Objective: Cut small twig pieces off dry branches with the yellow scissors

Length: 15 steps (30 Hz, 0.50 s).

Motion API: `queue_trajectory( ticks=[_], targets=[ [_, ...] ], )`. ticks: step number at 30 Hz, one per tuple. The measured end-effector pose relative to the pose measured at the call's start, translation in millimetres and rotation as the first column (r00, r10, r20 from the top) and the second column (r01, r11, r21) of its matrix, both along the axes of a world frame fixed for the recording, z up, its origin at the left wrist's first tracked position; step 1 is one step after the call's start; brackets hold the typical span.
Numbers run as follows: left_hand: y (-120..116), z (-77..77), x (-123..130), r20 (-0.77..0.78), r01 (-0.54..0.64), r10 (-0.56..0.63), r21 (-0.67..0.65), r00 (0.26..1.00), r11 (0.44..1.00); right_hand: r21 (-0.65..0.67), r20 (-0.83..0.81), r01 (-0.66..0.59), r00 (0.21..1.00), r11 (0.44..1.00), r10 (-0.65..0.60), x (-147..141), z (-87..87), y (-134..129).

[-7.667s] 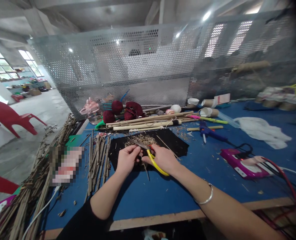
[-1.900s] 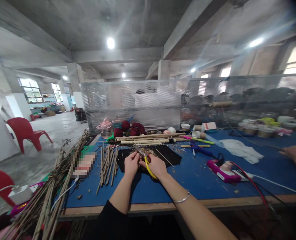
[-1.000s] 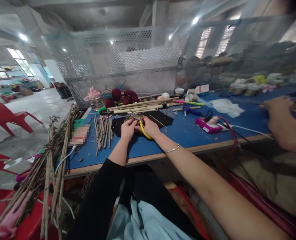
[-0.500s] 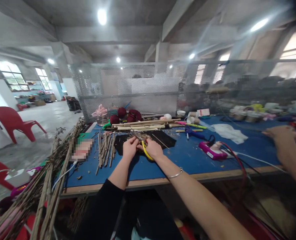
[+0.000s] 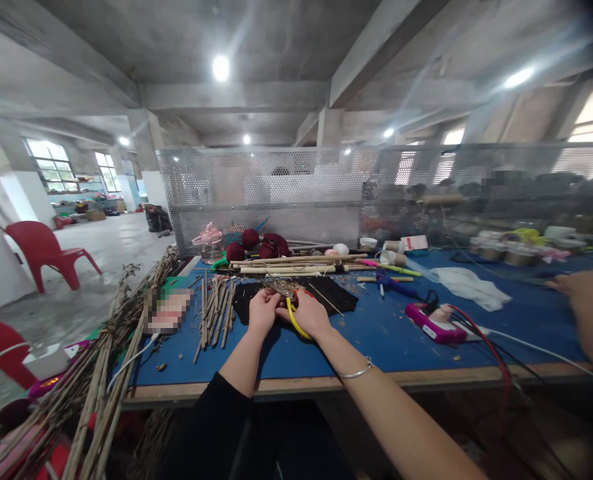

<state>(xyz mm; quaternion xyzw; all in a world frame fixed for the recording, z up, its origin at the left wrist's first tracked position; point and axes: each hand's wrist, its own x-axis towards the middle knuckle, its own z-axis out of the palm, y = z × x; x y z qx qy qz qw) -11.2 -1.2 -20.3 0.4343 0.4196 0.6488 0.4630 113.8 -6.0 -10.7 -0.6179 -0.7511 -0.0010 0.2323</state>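
My right hand [image 5: 307, 313] is closed on yellow-handled scissors [image 5: 294, 319], whose blades point up and left over a black cloth [image 5: 346, 297]. Close beside it, my left hand [image 5: 265, 311] has its fingers pinched together near the blades; what they hold is too small to make out. Small brown plant scraps lie on the cloth around the blades. Cut dry stalks [image 5: 217, 307] lie just left of the cloth on the blue table [image 5: 366, 353]. Behind the cloth are longer pale sticks [image 5: 296, 269].
A phone [image 5: 169, 310] with a white cable and long dry branches [image 5: 121, 333] are at the left. Dark red yarn balls [image 5: 273, 245] sit at the back. At the right are a blue glue gun [image 5: 393, 285], purple power strip [image 5: 435, 325] and another person's hand [image 5: 583, 293].
The camera view has tilted up and turned slightly left, so the table appears lower and further right. Both my hands remain close together at the scissors.
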Motion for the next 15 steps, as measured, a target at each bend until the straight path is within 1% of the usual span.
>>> queue_trajectory(
  ticks=[4, 8, 12, 15],
  targets=[
    [-1.6, 1.2, 0.4, -0.049, -0.015, 0.015, -0.007, 0.999, 1.0, -0.033, -0.015, -0.006, 1.0, 0.999, 0.005, 1.8, -1.8, 1.8],
    [0.5, -2.3, -0.8, -0.125, -0.028, 0.024, -0.03, 0.992, 0.999, -0.044, -0.012, 0.014, 1.0, 0.999, -0.014, 1.4, -3.8, 3.4],
    [4.6, -7.9, -3.7, -0.228, -0.116, 0.115, 0.008, 0.967, 0.993, -0.075, -0.001, 0.015, 1.0, 0.997, -0.015, 0.7, -3.1, 3.6],
    [6.8, -10.6, -4.9, -0.245, -0.14, 0.136, 0.002, 0.96, 0.99, -0.1, 0.001, 0.02, 1.0, 0.995, -0.02, 1.3, -1.2, 3.6]
  ],
)
